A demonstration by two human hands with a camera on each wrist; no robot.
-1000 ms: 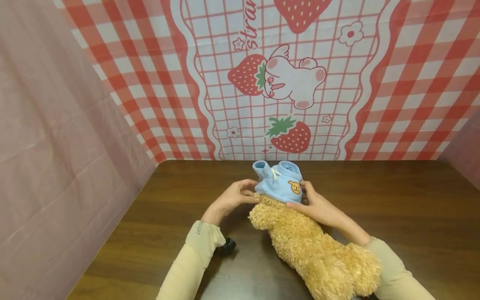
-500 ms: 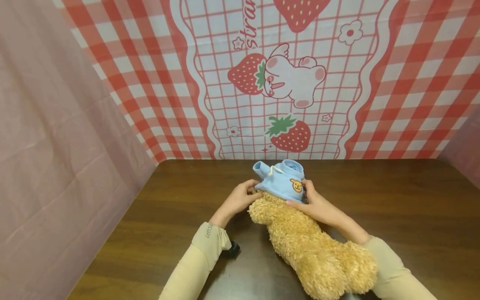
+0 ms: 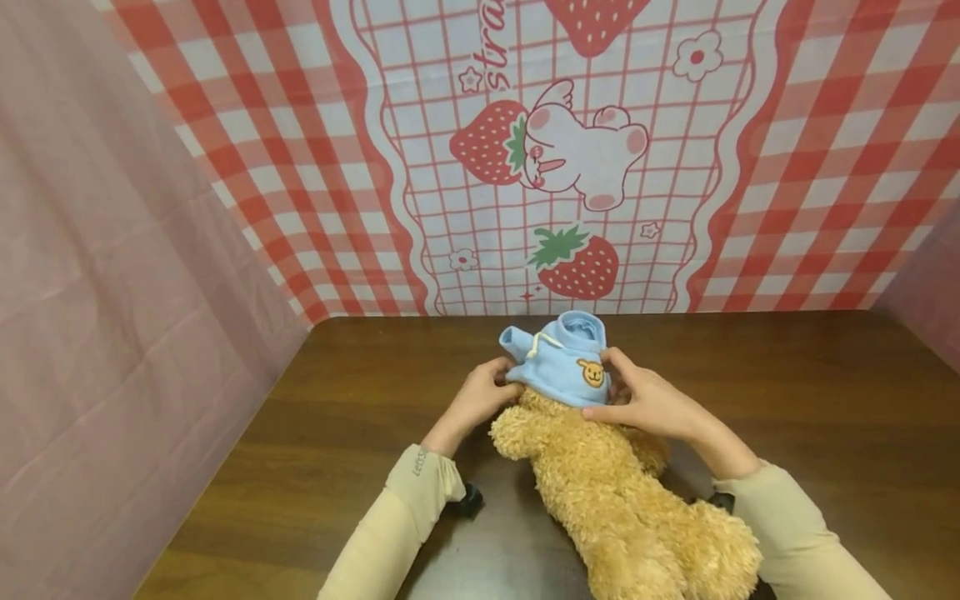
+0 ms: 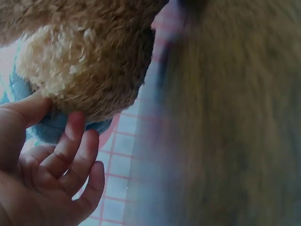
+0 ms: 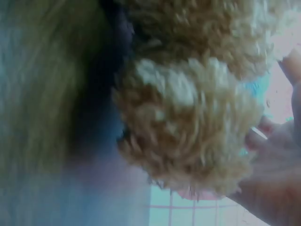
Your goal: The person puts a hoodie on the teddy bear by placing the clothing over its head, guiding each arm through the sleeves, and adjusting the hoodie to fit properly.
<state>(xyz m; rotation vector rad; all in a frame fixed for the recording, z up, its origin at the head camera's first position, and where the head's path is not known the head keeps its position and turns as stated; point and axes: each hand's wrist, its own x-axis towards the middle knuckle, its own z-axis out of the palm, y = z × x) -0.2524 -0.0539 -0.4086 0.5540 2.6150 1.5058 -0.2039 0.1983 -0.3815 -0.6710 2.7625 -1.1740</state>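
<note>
A fluffy golden-brown plush toy [image 3: 592, 475] lies on its back on the table, its legs toward me. Small blue doll clothing [image 3: 558, 371], with a cream drawstring and an embroidered animal face, covers the toy's head end. My left hand [image 3: 480, 398] pinches its lower left edge; the left wrist view shows thumb and index finger at the blue cloth [image 4: 49, 127], beside a furry arm [image 4: 89, 66]. On the other side my right hand [image 3: 652, 400] grips the right edge, thumb in front and fingers behind. A furry arm [image 5: 188, 127] partly hides that hand in the right wrist view.
The brown wooden table [image 3: 337, 417] ends at a red-and-white checked strawberry cloth [image 3: 570, 167] hanging behind it. A pale pink curtain [image 3: 135, 292] hangs on the left. A black device [image 3: 468, 502] sits under my left wrist.
The blue clothing has turned slightly, and its upright neck opening now gapes wider. My left hand has moved in closer to its edge. My right hand keeps its hold.
</note>
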